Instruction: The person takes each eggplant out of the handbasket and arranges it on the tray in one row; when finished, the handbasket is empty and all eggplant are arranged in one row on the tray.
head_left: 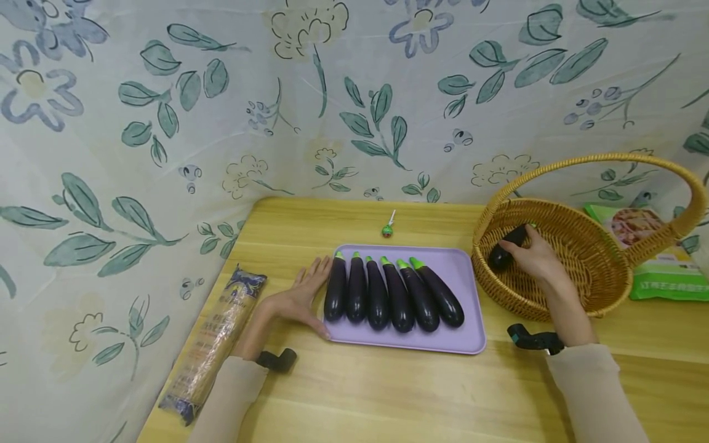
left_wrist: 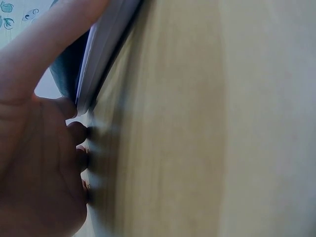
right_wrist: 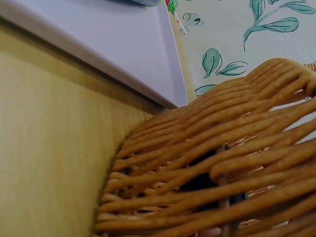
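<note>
A purple tray (head_left: 468, 289) bears several dark eggplants (head_left: 378, 298) side by side, their green stem ends toward the wall. My left hand (head_left: 296, 301) lies at the tray's left edge, fingers and thumb spread; its palm and thumb show beside the tray's rim in the left wrist view. On the right, my right hand (head_left: 540, 258) reaches into a wicker basket (head_left: 581, 252) and grips an eggplant (head_left: 501, 255) near its stem end. In the right wrist view the basket's weave hides most of that hand, and only a dark patch shows through the gaps.
Beyond the tray lies a lollipop (head_left: 387, 231). A long clear packet of noodles (head_left: 216, 344) lies along the table's left edge. Behind the basket is a green food bag (head_left: 670, 271). The basket's tall handle (head_left: 587, 159) arches over it, and a floral cloth (head_left: 310, 123) hangs behind the table.
</note>
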{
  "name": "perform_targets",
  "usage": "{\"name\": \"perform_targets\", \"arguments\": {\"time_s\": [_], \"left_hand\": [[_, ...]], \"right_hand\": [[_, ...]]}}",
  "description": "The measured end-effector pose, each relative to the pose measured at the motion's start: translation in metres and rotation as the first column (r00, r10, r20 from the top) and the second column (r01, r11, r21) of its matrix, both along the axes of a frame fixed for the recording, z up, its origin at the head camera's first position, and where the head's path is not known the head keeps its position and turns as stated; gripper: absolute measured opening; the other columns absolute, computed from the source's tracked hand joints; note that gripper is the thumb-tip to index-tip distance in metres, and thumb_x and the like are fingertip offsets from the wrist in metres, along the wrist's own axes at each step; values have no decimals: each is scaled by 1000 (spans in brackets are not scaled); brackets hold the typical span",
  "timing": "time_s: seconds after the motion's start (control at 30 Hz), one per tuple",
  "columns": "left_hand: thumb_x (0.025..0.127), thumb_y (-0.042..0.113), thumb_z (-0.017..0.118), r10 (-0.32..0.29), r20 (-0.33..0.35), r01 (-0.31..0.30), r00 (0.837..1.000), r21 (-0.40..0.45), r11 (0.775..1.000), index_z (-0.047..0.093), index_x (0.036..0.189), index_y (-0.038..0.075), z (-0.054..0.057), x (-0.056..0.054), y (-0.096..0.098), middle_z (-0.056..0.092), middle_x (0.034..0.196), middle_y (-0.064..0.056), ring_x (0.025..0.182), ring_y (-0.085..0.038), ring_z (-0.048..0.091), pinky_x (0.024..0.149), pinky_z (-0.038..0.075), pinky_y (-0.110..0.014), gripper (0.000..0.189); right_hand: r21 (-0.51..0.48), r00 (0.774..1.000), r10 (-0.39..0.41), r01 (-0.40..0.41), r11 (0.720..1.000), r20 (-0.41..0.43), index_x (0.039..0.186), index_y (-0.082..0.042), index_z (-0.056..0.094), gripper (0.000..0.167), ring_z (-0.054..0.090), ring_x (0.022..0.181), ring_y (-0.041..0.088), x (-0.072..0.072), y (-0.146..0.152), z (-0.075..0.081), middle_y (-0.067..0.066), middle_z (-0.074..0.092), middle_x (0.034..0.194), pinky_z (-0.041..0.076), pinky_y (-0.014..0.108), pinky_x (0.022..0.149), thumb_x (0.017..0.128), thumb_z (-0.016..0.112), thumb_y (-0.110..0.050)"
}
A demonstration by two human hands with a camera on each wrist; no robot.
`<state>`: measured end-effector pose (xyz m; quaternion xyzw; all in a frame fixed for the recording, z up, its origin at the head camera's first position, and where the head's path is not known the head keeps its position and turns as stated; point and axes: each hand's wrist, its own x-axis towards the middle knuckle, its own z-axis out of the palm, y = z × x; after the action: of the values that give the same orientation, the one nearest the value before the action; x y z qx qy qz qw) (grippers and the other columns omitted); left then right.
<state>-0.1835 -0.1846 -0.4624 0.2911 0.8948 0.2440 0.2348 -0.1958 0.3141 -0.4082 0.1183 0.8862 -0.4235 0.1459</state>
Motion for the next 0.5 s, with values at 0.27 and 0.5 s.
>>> {"name": "perform_targets", "arguments": {"time_s": [0.27,0.5], "left_hand": [[61,51,98,2,3,-2,1000,-1,1000,-15,164,8,1,0,1,-23,172,-14,159,-36,-23,128,-13,-61,159],[60,51,98,2,2,-2,1000,-2,1000,-15,164,7,1,1,1,-23,172,-14,159,-36,-23,128,-13,-61,159]], "right_hand": [[10,1000,-8,8,1000,4,160,-2,-21,92,5,149,66,-2,0,-1,39,-13,165,20,79,118,108,38,-50],[31,1000,-2,1,1000,25,160,-2,-21,90,6,148,66,-5,0,-2,40,-11,164,20,78,118,109,39,-46]]}}
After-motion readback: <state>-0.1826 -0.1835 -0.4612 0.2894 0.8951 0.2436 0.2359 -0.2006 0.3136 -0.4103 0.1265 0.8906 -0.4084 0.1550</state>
